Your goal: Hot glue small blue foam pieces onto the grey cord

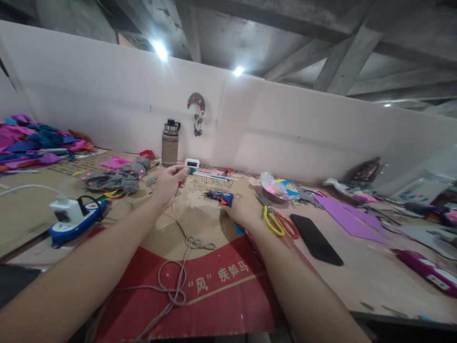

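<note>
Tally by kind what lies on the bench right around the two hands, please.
Hands: 2, left hand pinching a small piece, right hand on the glue gun
Glue guns: 1
Scissors: 1
Phones: 1
Bottles: 1
Grey cords: 1
Power strips: 1
Total: 8

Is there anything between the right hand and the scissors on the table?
Nothing visible. The right hand rests on the blue glue gun, and the scissors lie just right of it on bare cardboard.
</note>
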Tool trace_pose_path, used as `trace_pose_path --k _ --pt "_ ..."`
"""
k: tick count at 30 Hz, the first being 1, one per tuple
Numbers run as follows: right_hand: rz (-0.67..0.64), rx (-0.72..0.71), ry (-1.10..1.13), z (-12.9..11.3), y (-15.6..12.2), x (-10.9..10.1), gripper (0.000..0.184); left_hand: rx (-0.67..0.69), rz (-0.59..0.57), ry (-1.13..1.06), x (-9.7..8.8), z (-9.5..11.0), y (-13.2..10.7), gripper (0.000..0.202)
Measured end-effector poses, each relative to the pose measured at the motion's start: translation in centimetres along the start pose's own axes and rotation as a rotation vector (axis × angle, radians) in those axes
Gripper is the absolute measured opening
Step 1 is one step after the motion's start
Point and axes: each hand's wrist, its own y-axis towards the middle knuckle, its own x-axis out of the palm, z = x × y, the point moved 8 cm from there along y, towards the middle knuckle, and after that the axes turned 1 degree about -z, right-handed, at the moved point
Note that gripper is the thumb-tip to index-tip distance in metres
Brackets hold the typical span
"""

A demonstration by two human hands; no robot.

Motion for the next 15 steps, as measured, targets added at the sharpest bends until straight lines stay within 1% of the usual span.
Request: trace_pose_path --k 2,4,6,8,11,13,15 --pt "0.025 0.022 0.017 -0.1 -0.1 0.5 0.039 0.011 -0.07 0.101 1.0 -0.6 -0.6 0.019" --pt "0.044 0.035 0.04 -0.1 0.0 0.7 0.033 -0.022 -0.141 0.19 1.9 -1.7 -1.1 0.02" --pt "0.064 0.027 0.061 -0.1 0.1 0.5 0.029 -0.053 -0.183 0.257 2.4 -2.4 -1.4 0.021" --pt "0.084 0.022 0.08 0.0 0.3 0.1 0.027 -0.043 -0.184 0.274 2.3 -2.4 -1.4 0.023" --pt "0.126 0.034 0.127 0.1 0.2 -0.9 0.023 -0.041 -0.101 0.237 1.1 -2.1 -0.9 0.026" --pt "0.186 0.018 0.204 0.0 0.1 -1.8 0.023 -0.039 -0.073 0.199 0.6 -1.9 -0.6 0.026" --pt "0.266 -0.013 0.319 -0.2 0.1 -2.8 0.026 -0.051 -0.064 0.17 0.4 -1.9 -0.5 0.027"
